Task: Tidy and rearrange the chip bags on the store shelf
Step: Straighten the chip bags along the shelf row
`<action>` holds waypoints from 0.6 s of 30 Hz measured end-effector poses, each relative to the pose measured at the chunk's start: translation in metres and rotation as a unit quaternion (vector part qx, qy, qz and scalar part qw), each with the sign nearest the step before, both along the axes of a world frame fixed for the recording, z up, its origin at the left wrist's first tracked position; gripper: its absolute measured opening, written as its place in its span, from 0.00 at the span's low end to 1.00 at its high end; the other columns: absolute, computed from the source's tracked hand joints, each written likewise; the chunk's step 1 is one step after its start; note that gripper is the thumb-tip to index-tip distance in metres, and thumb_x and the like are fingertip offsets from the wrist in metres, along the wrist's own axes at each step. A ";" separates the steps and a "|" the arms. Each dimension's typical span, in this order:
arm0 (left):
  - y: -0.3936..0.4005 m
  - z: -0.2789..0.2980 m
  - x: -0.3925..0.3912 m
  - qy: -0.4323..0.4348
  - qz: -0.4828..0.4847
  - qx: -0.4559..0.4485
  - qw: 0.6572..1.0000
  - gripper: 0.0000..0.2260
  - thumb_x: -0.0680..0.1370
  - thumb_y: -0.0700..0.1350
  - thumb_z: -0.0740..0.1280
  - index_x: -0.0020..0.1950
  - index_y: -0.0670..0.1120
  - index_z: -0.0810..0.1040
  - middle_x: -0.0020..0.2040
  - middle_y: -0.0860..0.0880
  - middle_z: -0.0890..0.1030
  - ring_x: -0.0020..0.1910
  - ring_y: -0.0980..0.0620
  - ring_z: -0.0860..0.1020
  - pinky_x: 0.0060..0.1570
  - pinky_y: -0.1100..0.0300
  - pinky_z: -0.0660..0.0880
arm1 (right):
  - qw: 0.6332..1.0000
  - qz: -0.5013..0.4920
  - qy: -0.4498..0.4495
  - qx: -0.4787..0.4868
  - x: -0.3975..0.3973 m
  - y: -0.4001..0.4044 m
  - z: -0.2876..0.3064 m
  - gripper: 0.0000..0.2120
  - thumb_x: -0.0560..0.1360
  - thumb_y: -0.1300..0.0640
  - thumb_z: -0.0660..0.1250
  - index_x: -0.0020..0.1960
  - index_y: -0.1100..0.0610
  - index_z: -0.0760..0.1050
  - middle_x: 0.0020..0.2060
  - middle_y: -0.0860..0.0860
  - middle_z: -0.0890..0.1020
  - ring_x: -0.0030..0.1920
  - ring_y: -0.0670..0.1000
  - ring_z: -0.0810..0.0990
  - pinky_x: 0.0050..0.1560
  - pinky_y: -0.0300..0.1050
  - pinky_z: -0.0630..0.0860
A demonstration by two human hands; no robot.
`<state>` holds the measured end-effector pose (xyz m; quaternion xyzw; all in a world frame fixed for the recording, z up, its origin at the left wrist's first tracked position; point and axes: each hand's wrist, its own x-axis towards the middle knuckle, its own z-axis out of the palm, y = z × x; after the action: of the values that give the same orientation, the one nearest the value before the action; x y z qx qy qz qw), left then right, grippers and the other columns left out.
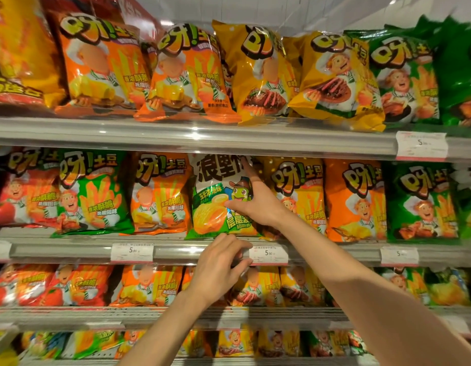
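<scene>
A white-and-green chip bag (213,196) stands on the middle shelf (70,248) between an orange bag (160,194) and a yellow bag (300,191). My right hand (253,199) grips this white-and-green bag along its right edge, thumb on the front, index finger stretched up its side. My left hand (221,262) is just below the bag's bottom edge, in front of the shelf rail, its fingers curled and pinched together; I cannot see anything held in them.
The top shelf (176,133) carries orange, yellow and green bags; lower shelves hold more of them. Price tags (131,252) are clipped on the rails, one (268,254) right beside my left hand. Bags are packed tightly on both sides.
</scene>
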<state>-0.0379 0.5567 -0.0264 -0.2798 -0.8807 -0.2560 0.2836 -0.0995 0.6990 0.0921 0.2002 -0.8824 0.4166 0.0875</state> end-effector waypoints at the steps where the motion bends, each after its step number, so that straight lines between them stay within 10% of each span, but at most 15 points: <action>1: 0.000 0.001 0.001 -0.001 0.000 0.002 1.000 0.11 0.76 0.50 0.72 0.57 0.50 0.79 0.44 0.56 0.75 0.46 0.56 0.71 0.44 0.63 0.68 | 1.000 -0.005 0.009 0.007 0.002 0.001 0.001 0.53 0.71 0.45 0.77 0.81 0.41 0.42 0.79 0.51 0.62 0.76 0.51 0.64 0.74 0.47 0.65; 11: 0.018 0.005 0.013 -0.008 0.034 0.013 0.999 0.09 0.77 0.46 0.71 0.57 0.51 0.78 0.49 0.55 0.76 0.51 0.54 0.74 0.46 0.58 0.75 | 0.974 -0.162 0.155 0.021 0.050 0.080 0.004 0.23 0.78 0.50 0.69 0.71 0.52 0.70 0.63 0.51 0.73 0.65 0.50 0.73 0.66 0.48 0.71; 18: 0.020 0.007 0.006 -0.020 0.031 0.017 0.999 0.10 0.75 0.50 0.74 0.54 0.52 0.80 0.44 0.60 0.73 0.48 0.57 0.72 0.45 0.62 0.72 | 0.967 -0.221 0.026 0.122 0.052 0.119 0.002 0.38 0.80 0.47 0.66 0.80 0.60 0.50 0.75 0.59 0.65 0.74 0.59 0.66 0.70 0.49 0.66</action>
<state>-0.0323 0.5769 -0.0192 -0.2422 -0.8899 -0.2677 0.2790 -0.0471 0.8178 0.0941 0.0202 -0.9463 0.2708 0.1756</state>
